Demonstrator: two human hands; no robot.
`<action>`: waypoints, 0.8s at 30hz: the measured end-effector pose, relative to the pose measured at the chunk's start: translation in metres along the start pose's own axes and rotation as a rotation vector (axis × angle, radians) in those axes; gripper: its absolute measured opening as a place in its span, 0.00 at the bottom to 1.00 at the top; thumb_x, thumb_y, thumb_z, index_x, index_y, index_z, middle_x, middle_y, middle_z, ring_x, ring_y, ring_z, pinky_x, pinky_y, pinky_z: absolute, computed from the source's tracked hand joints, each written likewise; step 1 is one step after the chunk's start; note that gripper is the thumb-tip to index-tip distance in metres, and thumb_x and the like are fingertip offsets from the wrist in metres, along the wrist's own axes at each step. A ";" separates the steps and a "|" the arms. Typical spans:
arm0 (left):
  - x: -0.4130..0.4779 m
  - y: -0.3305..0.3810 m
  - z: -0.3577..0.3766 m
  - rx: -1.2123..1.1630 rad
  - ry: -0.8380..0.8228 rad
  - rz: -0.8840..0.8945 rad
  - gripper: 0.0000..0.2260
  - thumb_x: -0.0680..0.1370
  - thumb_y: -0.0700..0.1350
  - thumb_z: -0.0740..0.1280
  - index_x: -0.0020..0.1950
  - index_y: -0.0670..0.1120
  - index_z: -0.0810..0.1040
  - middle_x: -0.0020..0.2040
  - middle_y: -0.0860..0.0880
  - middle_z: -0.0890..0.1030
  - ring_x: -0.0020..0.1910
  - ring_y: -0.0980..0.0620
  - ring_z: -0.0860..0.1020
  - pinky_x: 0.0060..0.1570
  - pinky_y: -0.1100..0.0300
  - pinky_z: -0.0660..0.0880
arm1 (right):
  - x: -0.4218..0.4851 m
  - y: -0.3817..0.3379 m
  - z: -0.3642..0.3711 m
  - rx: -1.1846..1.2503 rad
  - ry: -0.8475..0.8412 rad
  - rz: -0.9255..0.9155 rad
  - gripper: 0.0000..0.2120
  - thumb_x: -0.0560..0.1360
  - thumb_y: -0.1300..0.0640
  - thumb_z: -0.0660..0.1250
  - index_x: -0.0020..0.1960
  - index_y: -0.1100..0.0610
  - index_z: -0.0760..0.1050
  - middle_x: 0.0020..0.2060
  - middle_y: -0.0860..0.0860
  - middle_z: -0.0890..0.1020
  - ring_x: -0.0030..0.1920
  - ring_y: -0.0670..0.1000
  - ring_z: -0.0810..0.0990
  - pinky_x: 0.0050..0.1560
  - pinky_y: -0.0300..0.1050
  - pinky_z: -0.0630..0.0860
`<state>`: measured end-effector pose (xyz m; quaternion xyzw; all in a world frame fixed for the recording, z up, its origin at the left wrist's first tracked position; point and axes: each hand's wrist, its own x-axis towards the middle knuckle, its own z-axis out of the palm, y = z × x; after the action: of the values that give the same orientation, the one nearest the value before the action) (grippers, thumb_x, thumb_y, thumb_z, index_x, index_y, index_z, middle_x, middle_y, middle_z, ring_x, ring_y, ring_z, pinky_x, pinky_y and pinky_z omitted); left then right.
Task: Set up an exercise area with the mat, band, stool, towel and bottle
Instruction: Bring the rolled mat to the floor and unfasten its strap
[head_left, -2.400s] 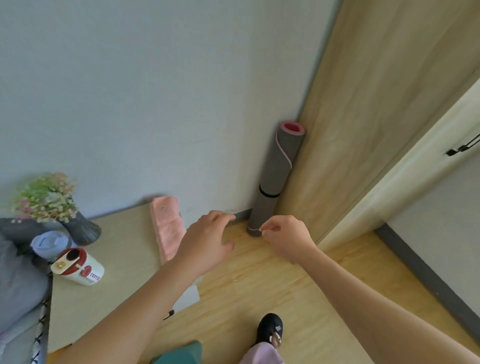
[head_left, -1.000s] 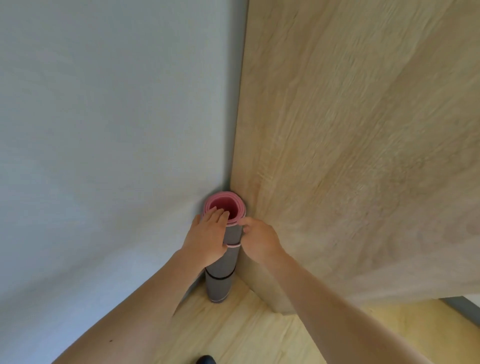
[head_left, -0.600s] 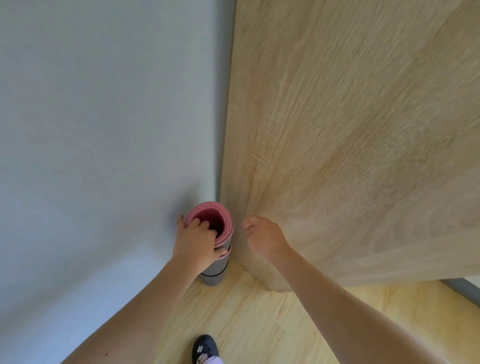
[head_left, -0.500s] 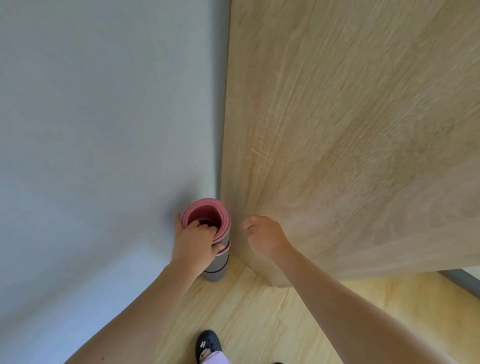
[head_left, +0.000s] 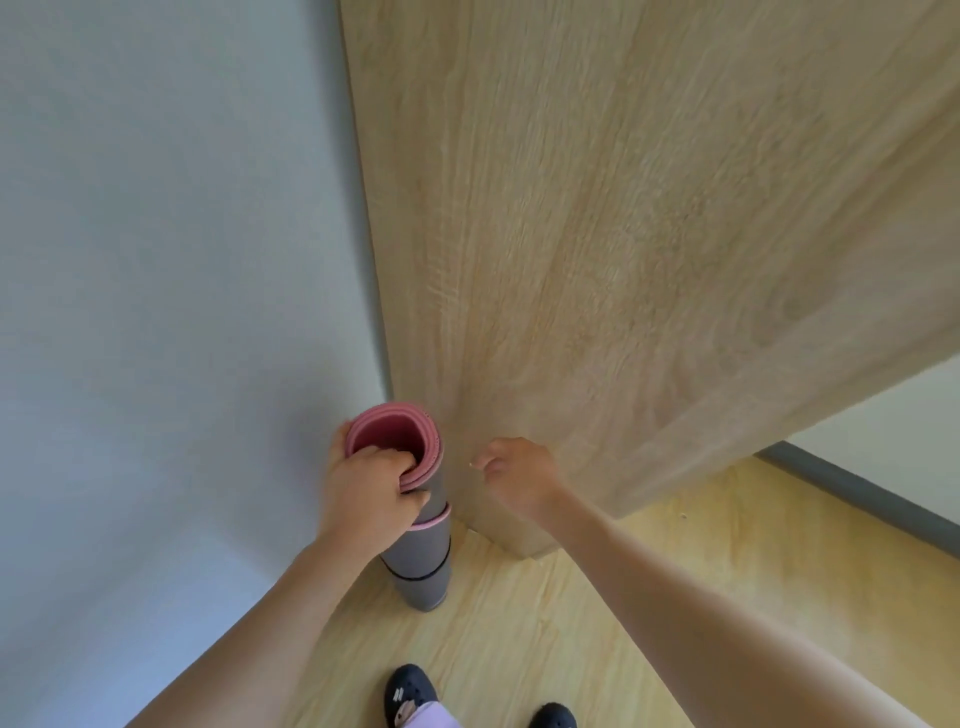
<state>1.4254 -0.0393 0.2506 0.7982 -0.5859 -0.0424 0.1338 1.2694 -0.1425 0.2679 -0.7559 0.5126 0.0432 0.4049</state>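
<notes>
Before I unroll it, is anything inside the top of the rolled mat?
Only fingers of the left hand, curled over the rim of the mat into its pink hollow. Nothing else shows there, but the fingers and the depth hide the lower core.

- The mat (head_left: 418, 556) is rolled, grey outside and pink inside, and bound by a black strap (head_left: 418, 576) low down.
- It is stood upright in the corner (head_left: 383, 358) and gripped at its top rim.
</notes>
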 end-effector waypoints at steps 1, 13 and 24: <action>-0.001 0.005 -0.001 -0.045 0.004 0.007 0.09 0.62 0.52 0.75 0.32 0.51 0.77 0.31 0.56 0.81 0.39 0.51 0.79 0.71 0.49 0.55 | -0.007 0.005 -0.001 -0.002 -0.003 0.009 0.15 0.75 0.64 0.58 0.54 0.53 0.80 0.56 0.50 0.81 0.57 0.53 0.79 0.57 0.45 0.76; -0.057 0.143 0.016 -0.150 -0.025 0.269 0.15 0.60 0.56 0.73 0.27 0.53 0.68 0.24 0.61 0.68 0.32 0.59 0.69 0.69 0.50 0.61 | -0.103 0.113 -0.036 0.063 0.081 0.289 0.09 0.69 0.58 0.66 0.43 0.62 0.81 0.39 0.55 0.85 0.40 0.55 0.83 0.42 0.46 0.80; -0.119 0.365 0.046 -0.131 -0.025 0.684 0.07 0.64 0.53 0.71 0.33 0.50 0.79 0.28 0.57 0.76 0.34 0.54 0.76 0.69 0.41 0.61 | -0.245 0.274 -0.133 0.496 0.255 0.456 0.29 0.70 0.30 0.59 0.51 0.55 0.78 0.38 0.53 0.84 0.31 0.53 0.85 0.35 0.45 0.83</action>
<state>1.0409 -0.0354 0.2920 0.5449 -0.8169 -0.0426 0.1839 0.8860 -0.0885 0.3189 -0.5004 0.7092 -0.0878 0.4889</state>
